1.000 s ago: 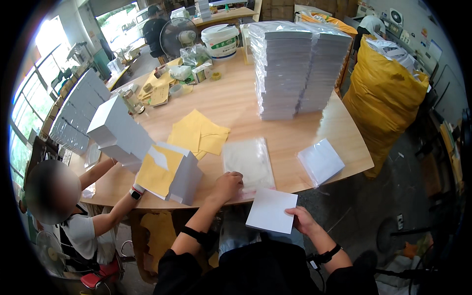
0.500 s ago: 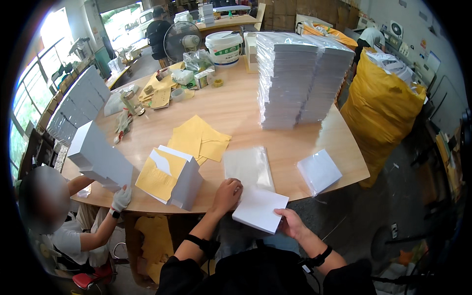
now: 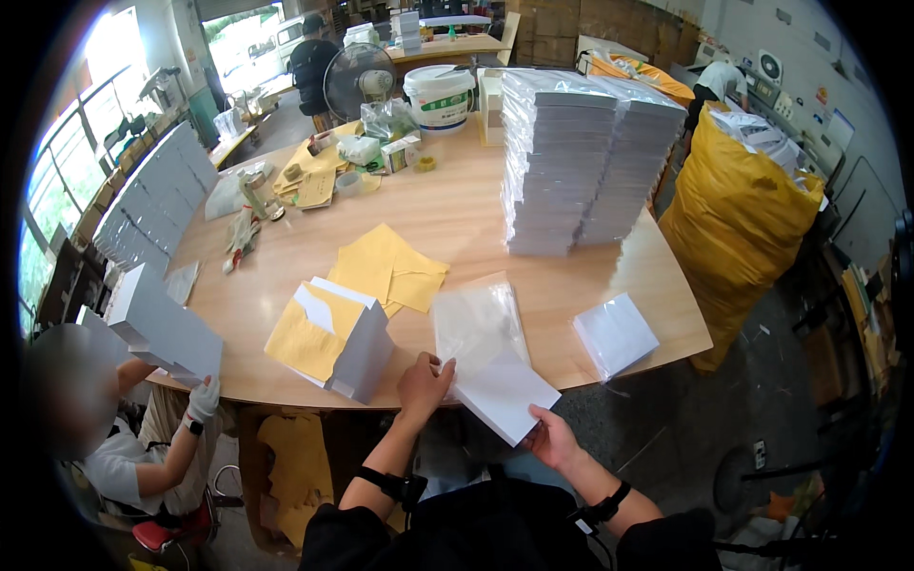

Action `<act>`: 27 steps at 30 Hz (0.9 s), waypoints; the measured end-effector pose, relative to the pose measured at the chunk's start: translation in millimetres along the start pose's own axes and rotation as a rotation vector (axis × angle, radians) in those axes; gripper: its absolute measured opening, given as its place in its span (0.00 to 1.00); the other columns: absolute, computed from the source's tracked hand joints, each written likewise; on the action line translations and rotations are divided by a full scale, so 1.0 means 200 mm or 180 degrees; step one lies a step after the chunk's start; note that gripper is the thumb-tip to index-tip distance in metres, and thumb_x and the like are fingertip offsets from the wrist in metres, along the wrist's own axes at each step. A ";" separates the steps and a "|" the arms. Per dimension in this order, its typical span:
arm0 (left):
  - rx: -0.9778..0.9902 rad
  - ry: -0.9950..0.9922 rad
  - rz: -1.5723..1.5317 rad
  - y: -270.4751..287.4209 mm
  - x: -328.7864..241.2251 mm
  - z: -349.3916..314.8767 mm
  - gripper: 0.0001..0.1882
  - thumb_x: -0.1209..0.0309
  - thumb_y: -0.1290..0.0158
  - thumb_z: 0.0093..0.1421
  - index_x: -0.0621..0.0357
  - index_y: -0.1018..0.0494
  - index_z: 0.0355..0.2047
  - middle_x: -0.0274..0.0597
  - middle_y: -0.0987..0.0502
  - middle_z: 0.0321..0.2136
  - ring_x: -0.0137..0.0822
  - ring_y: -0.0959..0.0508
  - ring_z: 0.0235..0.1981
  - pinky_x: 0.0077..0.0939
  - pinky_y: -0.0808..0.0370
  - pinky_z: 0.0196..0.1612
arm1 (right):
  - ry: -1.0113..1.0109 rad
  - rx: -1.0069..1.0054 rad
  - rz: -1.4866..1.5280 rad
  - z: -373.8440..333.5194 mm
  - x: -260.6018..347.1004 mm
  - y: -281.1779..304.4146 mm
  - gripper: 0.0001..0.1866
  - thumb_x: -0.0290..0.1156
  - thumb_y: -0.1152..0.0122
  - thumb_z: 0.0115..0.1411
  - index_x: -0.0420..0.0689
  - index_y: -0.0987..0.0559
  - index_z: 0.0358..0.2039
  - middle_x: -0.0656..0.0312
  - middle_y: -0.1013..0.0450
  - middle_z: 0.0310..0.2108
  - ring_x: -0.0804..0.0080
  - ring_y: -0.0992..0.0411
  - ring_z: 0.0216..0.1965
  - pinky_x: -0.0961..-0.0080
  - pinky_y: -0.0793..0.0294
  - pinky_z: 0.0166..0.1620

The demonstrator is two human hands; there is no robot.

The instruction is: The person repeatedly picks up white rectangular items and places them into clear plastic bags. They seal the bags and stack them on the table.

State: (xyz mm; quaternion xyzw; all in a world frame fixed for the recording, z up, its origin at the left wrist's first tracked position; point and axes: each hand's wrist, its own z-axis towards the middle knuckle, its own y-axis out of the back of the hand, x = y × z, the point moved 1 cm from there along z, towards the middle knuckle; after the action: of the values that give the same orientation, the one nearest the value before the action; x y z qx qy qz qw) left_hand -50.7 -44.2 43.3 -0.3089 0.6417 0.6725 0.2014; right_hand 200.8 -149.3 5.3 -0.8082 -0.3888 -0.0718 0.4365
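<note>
A stack of white paper sheets (image 3: 503,402) overhangs the table's near edge, its near right corner gripped in my right hand (image 3: 552,438). The stack's far end meets the near end of a pile of clear plastic bags (image 3: 476,319); it looks partly covered by the film, though how far in it lies I cannot tell. My left hand (image 3: 424,385) is closed with thumb and forefinger at the bags' near left corner, beside the stack. To the right lies a white paper stack in clear film (image 3: 616,335). Left of my hands stands a white paper block topped with yellow paper (image 3: 309,335).
Tall film-wrapped paper stacks (image 3: 557,162) stand at the back right. Yellow paper sheets (image 3: 386,271) lie mid-table. A co-worker's gloved hand (image 3: 203,400) holds a white paper block (image 3: 176,324) at the left. A large yellow sack (image 3: 738,219) stands beyond the table's right edge.
The paper stack has moved forward and turned, its far end now against the plastic bags. My left hand has shifted slightly left. The co-worker's block has moved left.
</note>
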 end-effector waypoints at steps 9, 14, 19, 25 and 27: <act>0.1335 0.0476 -0.2342 0.00 0.07 0.00 0.13 0.69 0.48 0.67 0.68 0.26 0.46 0.46 0.19 0.36 0.34 0.17 0.37 0.26 0.19 0.37 | 0.0214 0.0160 0.0032 0.01 0.04 -0.04 0.21 0.38 0.43 0.65 0.46 0.28 0.57 0.57 0.22 0.46 0.63 0.22 0.45 0.58 0.21 0.50; 0.1884 0.0883 -0.3361 -0.03 0.18 -0.02 0.15 0.73 0.51 0.68 0.67 0.28 0.53 0.50 0.22 0.47 0.41 0.18 0.45 0.32 0.19 0.49 | 0.0495 0.0034 -0.0321 -0.01 0.04 -0.09 0.21 0.36 0.41 0.64 0.45 0.29 0.56 0.57 0.23 0.42 0.63 0.21 0.42 0.61 0.18 0.42; 0.2117 0.1155 -0.3654 0.03 0.12 -0.05 0.16 0.74 0.52 0.69 0.69 0.29 0.55 0.49 0.23 0.49 0.41 0.19 0.46 0.36 0.22 0.55 | 0.0754 -0.0130 -0.0728 0.00 0.03 -0.09 0.20 0.34 0.42 0.65 0.44 0.29 0.56 0.57 0.23 0.42 0.64 0.21 0.39 0.63 0.17 0.38; 0.1485 0.0370 -0.3129 -0.12 0.25 -0.07 0.18 0.76 0.53 0.69 0.71 0.32 0.57 0.48 0.23 0.51 0.38 0.21 0.50 0.33 0.22 0.55 | 0.0902 -0.0054 -0.0806 0.00 0.04 -0.12 0.20 0.32 0.42 0.66 0.44 0.31 0.57 0.57 0.24 0.45 0.65 0.21 0.41 0.64 0.16 0.37; 0.1407 0.0383 -0.3190 -0.14 0.25 -0.07 0.20 0.78 0.53 0.67 0.72 0.34 0.58 0.48 0.23 0.51 0.38 0.21 0.51 0.31 0.22 0.55 | 0.0976 -0.0038 -0.0831 0.00 0.05 -0.14 0.20 0.31 0.43 0.66 0.44 0.31 0.58 0.58 0.24 0.46 0.65 0.21 0.42 0.64 0.16 0.37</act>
State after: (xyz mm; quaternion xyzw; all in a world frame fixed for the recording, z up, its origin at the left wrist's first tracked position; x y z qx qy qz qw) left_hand -67.2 -62.0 -11.2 -0.5649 0.5524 0.3247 0.5200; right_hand 188.4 -134.5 27.0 -0.7331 -0.4188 -0.2523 0.4728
